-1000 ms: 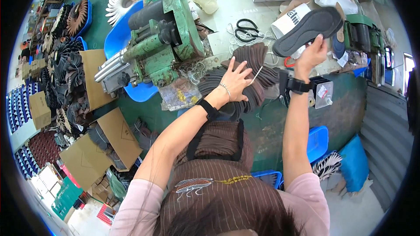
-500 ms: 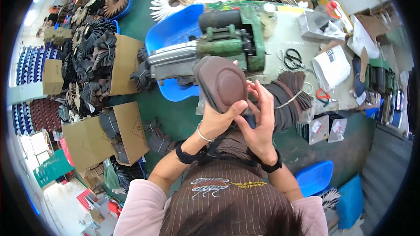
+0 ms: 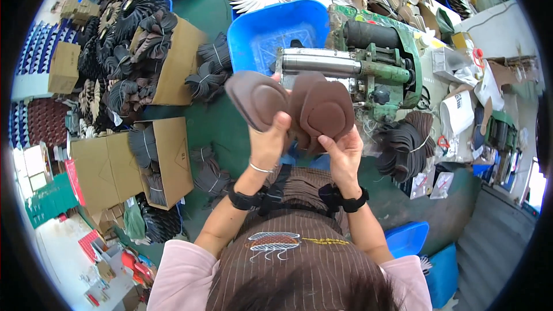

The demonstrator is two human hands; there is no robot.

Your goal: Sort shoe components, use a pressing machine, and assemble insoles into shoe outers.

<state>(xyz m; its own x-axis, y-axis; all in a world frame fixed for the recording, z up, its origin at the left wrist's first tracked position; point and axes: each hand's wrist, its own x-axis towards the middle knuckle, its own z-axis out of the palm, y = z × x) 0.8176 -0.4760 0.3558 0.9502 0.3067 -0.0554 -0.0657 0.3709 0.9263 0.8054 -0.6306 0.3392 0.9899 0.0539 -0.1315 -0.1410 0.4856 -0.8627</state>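
Mid-frame, brown insoles (image 3: 329, 114) fan upward from the left fingers (image 3: 281, 122) and right fingers (image 3: 330, 145), both gripping their lower parts.

One left grip (image 3: 266, 148), one right grip (image 3: 344, 158), at least three brown insoles (image 3: 331, 116)
Two black wristbands (image 3: 353, 201) behind the grips, one bracelet (image 3: 262, 169) behind the left; two green machines (image 3: 383, 70) beyond, rightward; one large blue tub (image 3: 253, 29) just beyond.

2 hands (image 3: 266, 148) (image 3: 346, 156) gripping, close together.
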